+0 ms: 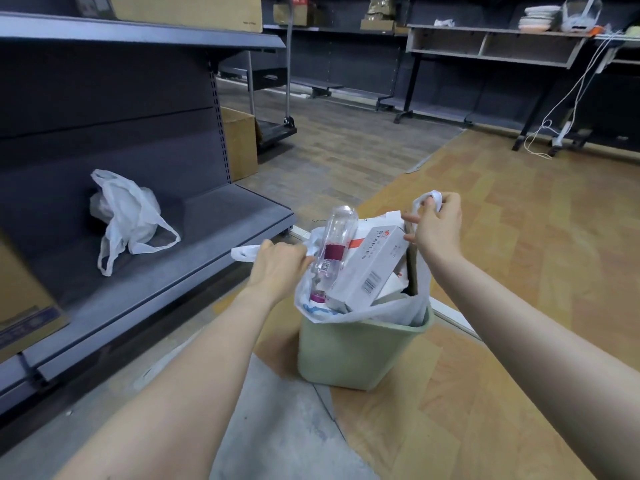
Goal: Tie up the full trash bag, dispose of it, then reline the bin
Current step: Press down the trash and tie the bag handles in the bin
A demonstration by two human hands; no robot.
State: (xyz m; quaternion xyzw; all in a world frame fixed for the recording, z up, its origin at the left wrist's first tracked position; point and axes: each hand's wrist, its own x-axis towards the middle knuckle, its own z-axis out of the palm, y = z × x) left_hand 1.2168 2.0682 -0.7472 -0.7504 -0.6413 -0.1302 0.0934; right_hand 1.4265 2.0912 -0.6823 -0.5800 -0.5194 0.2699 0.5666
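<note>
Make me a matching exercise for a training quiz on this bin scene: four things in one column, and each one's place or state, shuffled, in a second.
Things:
1. clear bottle
2. spare white bag
3. green bin
4. cardboard box

Places or states:
A. lying crumpled on the low grey shelf
B. standing on the floor, lined with a full bag
C. sticking up out of the trash, cap end down
D. on the floor at the shelf unit's far end

Pairs: 1-C, 2-A, 3-B, 4-D
</note>
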